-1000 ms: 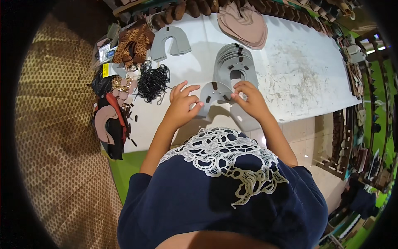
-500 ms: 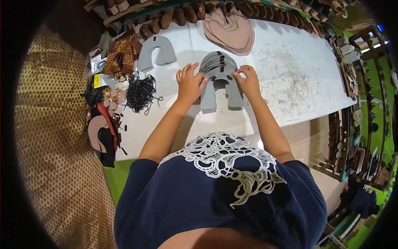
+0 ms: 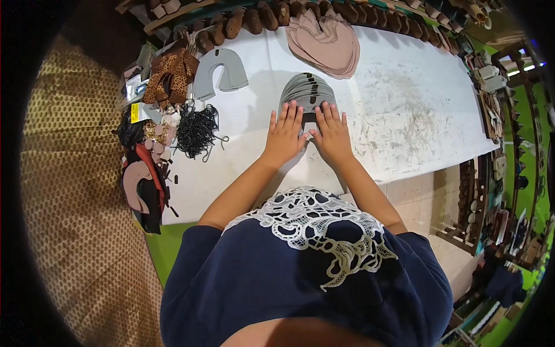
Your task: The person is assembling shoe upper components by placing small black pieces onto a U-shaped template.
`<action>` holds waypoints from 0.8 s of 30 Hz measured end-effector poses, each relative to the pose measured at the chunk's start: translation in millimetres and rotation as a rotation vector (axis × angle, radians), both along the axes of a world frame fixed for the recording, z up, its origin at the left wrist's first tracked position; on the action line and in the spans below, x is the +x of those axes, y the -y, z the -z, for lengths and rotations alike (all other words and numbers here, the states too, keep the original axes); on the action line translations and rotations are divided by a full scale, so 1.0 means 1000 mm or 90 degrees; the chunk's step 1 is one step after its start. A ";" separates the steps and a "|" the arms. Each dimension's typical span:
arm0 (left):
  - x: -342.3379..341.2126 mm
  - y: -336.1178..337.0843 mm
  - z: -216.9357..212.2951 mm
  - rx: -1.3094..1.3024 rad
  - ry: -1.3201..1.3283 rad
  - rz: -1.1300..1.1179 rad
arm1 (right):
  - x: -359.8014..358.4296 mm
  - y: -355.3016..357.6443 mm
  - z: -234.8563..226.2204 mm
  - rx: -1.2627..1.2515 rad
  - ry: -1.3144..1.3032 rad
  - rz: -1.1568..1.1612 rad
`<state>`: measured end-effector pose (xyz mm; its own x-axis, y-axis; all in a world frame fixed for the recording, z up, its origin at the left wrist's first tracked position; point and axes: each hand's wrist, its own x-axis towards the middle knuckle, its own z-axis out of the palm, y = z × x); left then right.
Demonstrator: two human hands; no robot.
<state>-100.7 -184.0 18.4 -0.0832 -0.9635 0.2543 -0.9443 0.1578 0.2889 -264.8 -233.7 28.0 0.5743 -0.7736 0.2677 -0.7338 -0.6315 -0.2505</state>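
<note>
A fanned stack of grey U-shaped shoe upper pieces (image 3: 305,88) lies on the white table, each showing a dark strip at its curved far end. Flat on the near legs of this stack rests my left hand (image 3: 284,135), fingers stretched forward. My right hand (image 3: 332,133) lies the same way on the other leg, its thumb close to the left thumb. Both palms hide most of the legs. Farther left sits a smaller pile of grey U-shaped pieces (image 3: 232,68), apart from my hands.
Pink leather pieces (image 3: 324,45) are piled beyond the stack. Along the left edge are leopard-print straps (image 3: 169,75), a tangle of black cord (image 3: 196,130) and a curved pink piece (image 3: 135,184). Brown shoe lasts (image 3: 252,22) line the far edge. Scuffs mark the table (image 3: 404,110) at right.
Both hands have gone from pinching the stack's sides with bent fingers to lying flat on its legs, closer together and nearer to me.
</note>
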 end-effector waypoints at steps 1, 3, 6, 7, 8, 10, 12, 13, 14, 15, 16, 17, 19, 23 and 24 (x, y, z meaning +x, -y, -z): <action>-0.001 0.001 0.001 -0.003 0.008 -0.008 | 0.000 0.000 0.002 -0.001 -0.002 0.001; -0.002 0.002 0.003 -0.007 0.014 -0.015 | 0.001 0.000 0.004 -0.010 -0.003 0.001; 0.000 0.001 0.005 -0.008 0.009 -0.022 | 0.004 0.000 0.003 -0.007 -0.009 0.005; 0.002 0.000 0.005 -0.004 -0.007 -0.010 | 0.005 -0.001 0.001 -0.009 -0.010 0.001; 0.004 -0.001 0.004 0.000 -0.024 -0.001 | 0.005 -0.002 -0.001 -0.012 -0.021 0.001; 0.010 -0.004 -0.002 0.011 -0.017 0.017 | 0.005 -0.002 -0.004 -0.020 -0.033 -0.003; 0.018 -0.013 -0.007 0.021 -0.025 0.046 | 0.006 -0.003 -0.005 -0.039 0.004 0.035; 0.024 -0.018 -0.010 0.018 -0.024 0.038 | 0.007 -0.005 -0.007 -0.042 0.006 0.026; 0.031 -0.023 -0.012 0.034 -0.026 0.034 | 0.008 -0.006 -0.010 -0.063 0.042 0.010; 0.039 -0.029 -0.015 0.052 -0.030 0.029 | 0.013 -0.010 -0.017 -0.081 0.076 -0.007; 0.049 -0.033 -0.017 0.050 -0.030 0.018 | 0.023 -0.013 -0.024 -0.114 0.123 -0.027; 0.061 -0.038 -0.018 0.062 -0.008 -0.021 | 0.033 -0.015 -0.029 -0.115 0.124 -0.038; 0.084 -0.044 -0.023 0.073 0.012 -0.061 | 0.049 -0.019 -0.037 -0.082 0.167 -0.129; 0.135 -0.051 -0.032 0.033 -0.006 -0.183 | 0.092 -0.020 -0.046 -0.046 0.168 -0.241; 0.149 -0.053 -0.033 0.020 -0.009 -0.207 | 0.104 -0.021 -0.048 -0.049 0.158 -0.247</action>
<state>48.5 -130.8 51.3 0.2331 -0.9465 0.2232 -0.9396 -0.1600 0.3027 -161.1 -212.6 75.6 0.7284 -0.4871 0.4818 -0.3642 -0.8709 -0.3299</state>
